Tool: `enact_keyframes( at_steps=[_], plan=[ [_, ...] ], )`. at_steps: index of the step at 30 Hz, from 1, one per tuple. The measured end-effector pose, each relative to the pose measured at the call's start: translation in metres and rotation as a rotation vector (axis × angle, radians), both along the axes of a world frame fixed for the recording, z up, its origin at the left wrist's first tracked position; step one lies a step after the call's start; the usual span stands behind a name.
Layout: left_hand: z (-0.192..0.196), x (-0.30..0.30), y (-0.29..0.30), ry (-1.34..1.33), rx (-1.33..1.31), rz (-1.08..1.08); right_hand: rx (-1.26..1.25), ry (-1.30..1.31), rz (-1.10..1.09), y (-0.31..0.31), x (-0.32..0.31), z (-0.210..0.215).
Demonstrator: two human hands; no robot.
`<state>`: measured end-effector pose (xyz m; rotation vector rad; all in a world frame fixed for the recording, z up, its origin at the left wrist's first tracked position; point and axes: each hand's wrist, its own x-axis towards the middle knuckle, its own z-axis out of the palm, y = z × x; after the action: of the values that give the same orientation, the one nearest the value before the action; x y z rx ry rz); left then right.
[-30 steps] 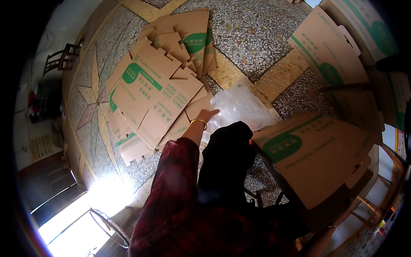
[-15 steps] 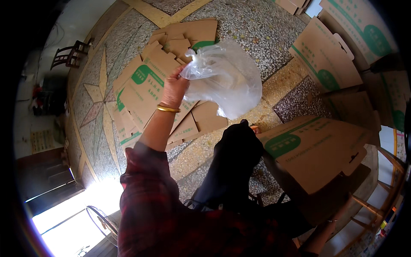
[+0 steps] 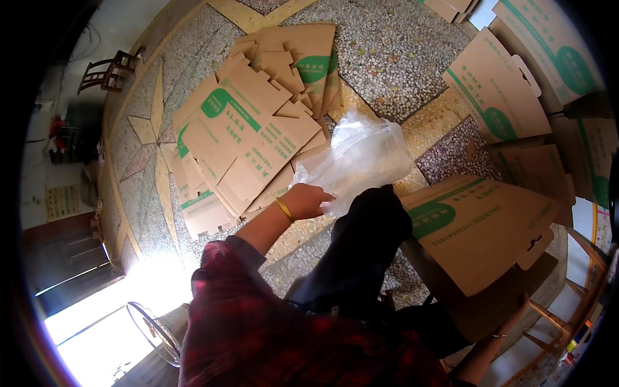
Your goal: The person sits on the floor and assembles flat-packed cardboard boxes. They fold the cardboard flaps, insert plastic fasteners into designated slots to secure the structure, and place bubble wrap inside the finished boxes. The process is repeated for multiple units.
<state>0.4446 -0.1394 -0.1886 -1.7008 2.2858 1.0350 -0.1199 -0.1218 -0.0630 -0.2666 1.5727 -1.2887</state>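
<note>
A clear plastic bag (image 3: 361, 158) spreads out just beyond my left knee, crumpled and whitish. My left hand (image 3: 311, 201), with a gold bangle at the wrist, is closed on the bag's near edge. At the lower right an open cardboard box (image 3: 480, 226) with green print leans beside my legs, its flap with a slot facing up. My right hand (image 3: 514, 317) grips the box's near edge; some of its fingers are hidden behind the cardboard.
Flattened cardboard boxes (image 3: 251, 129) lie piled on the speckled stone floor (image 3: 387, 61). More cardboard boxes (image 3: 496, 97) stand at the right. A wooden chair (image 3: 570, 316) is at the right edge, and a small dark chair (image 3: 109, 72) sits far left.
My left hand has come down and toward me, to the right, bringing the plastic bag lower. The bag has sunk and folded. My right hand stays at the box.
</note>
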Motion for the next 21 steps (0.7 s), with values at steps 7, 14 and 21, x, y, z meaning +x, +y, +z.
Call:
enact_keyframes(
  at_steps=[7,14,21],
  plan=[
    [-0.087,-0.017,0.036,-0.345,0.485,-0.064,-0.009,0.445,0.034,0.016,-0.057,-0.034],
    [-0.135,-0.013,0.099,-0.410,0.539,-0.184,0.030,0.168,-0.072,0.000,-0.007,-0.003],
    [-0.220,0.003,0.066,0.159,0.346,0.340,0.021,0.279,0.091,0.005,-0.040,-0.013]
  ],
)
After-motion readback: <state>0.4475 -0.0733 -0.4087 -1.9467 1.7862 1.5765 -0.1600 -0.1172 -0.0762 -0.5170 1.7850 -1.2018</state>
